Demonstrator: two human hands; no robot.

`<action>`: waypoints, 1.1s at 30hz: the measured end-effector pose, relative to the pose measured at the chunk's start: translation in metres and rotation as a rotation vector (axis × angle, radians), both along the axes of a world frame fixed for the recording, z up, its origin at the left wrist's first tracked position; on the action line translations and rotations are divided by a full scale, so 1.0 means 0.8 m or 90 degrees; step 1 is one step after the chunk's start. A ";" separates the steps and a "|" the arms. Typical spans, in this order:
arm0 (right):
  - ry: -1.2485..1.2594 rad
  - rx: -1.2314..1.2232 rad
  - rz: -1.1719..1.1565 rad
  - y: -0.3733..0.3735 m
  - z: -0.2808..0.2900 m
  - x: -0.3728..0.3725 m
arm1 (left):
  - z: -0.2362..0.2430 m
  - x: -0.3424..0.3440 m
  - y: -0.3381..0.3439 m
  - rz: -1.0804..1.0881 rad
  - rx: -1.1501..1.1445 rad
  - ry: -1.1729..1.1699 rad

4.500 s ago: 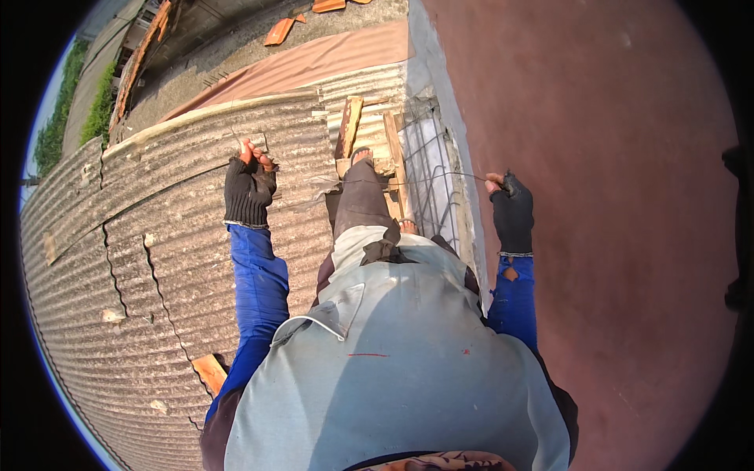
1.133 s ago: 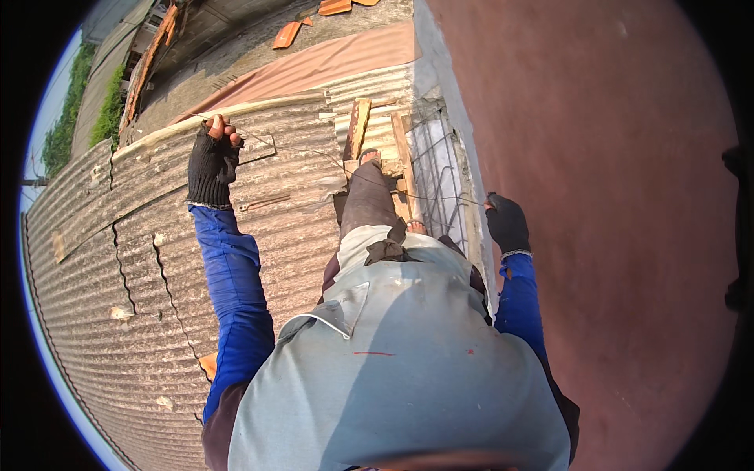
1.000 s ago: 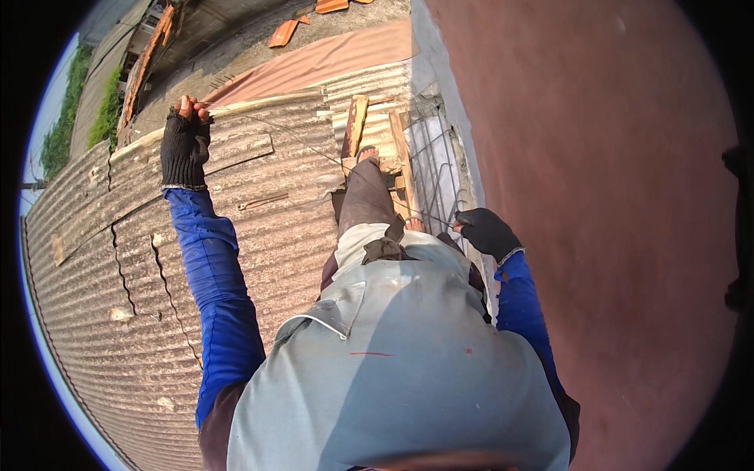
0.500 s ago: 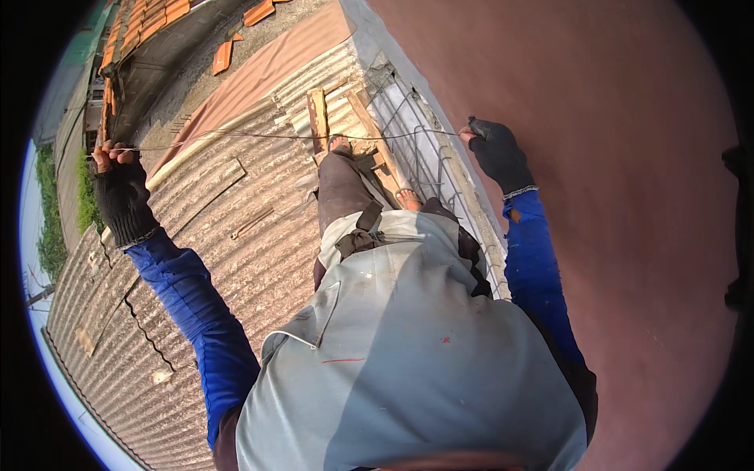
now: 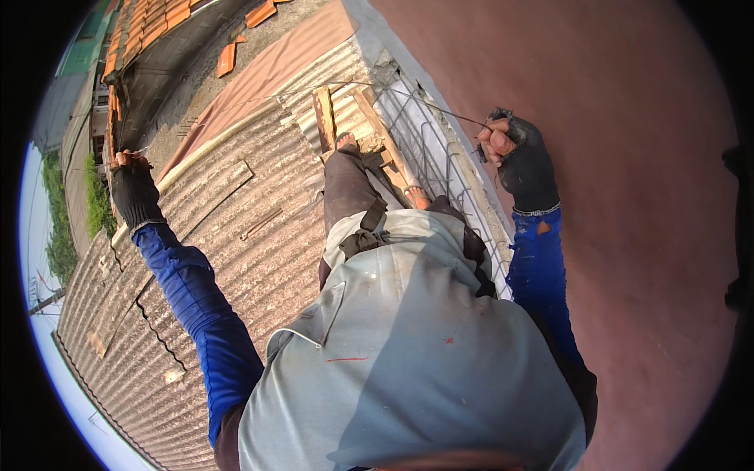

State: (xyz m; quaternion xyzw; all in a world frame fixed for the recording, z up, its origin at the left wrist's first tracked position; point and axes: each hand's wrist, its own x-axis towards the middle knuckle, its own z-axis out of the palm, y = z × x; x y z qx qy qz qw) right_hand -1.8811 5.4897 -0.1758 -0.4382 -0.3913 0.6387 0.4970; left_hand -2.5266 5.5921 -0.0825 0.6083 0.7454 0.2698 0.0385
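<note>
A thin dark wire (image 5: 428, 103) stretches between my two hands, bowed upward in the middle. My left hand (image 5: 134, 182), in a black fingerless glove, is closed on its far left end. On the right, beside the reddish-brown wall, my right hand (image 5: 514, 153) grips the other end with curled fingers, and a short piece of wire shows below them. Both arms are held out wide. Under the wire, my sandalled feet stand by wooden planks (image 5: 381, 133) laid over the roof.
Corrugated roof sheets (image 5: 243, 259) slope away on the left. A cage of steel bars (image 5: 424, 145) runs along the wall (image 5: 628, 235). Orange roof tiles (image 5: 226, 60) lie beyond a pinkish sheet (image 5: 267, 71). Sky and a drop show at the far left.
The wire has gone from nearly straight to arched upward. My right hand has turned, showing its fingers, and moved slightly right. The left hand has shifted a little right.
</note>
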 end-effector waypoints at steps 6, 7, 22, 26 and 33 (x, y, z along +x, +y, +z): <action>-0.472 0.071 0.010 0.036 -0.038 -0.006 | 0.064 0.041 -0.019 -0.201 0.141 -1.091; -0.497 0.063 0.057 0.033 -0.048 -0.014 | 0.071 0.047 -0.020 -0.232 0.109 -1.120; 0.067 0.035 0.215 -0.008 -0.006 -0.032 | 0.018 -0.026 -0.011 0.012 0.200 -0.721; -0.134 -0.075 0.051 0.018 -0.028 -0.023 | 0.022 -0.012 -0.021 -0.124 0.189 -0.988; -0.379 0.079 0.323 0.005 -0.090 -0.055 | 0.009 0.017 -0.029 0.066 0.314 -0.950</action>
